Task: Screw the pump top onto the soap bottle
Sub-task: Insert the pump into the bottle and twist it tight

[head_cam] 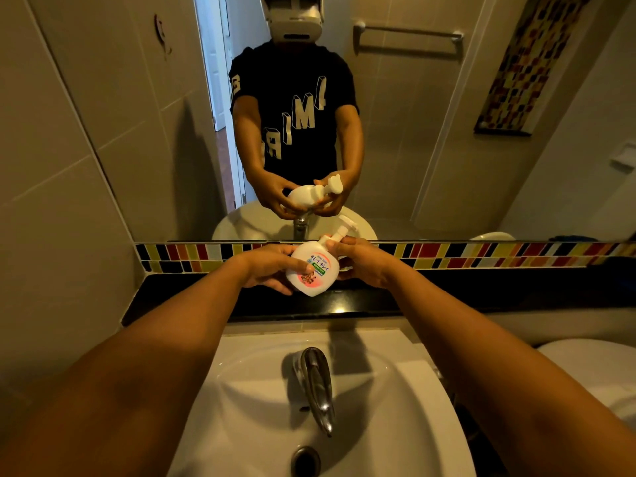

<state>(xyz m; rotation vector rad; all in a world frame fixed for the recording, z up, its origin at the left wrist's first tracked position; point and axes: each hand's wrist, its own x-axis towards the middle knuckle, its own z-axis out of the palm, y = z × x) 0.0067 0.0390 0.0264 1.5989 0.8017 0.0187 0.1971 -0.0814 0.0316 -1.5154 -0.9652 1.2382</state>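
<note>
left hand (272, 270) grips rounded plastic soap bottle (311, 271) | right hand (364, 261) pinches pump top (339, 235)

Both forearms are bare from the lower edge of the view up to the wrists, with no watch, band or ring to be seen on the left hand (266, 268) or the right hand (364, 261). The mirror (413, 132) shows what the person wears: a black short-sleeved T-shirt (292, 98) with large white block letters set in a slanting line across the chest, each letter drawn with a shadowed, three-dimensional edge. A further white character sits on one sleeve. On the head is a white headset (295, 18) with a smooth, rounded front shell, a dark slot low on its face and a band running up over the top.
</note>
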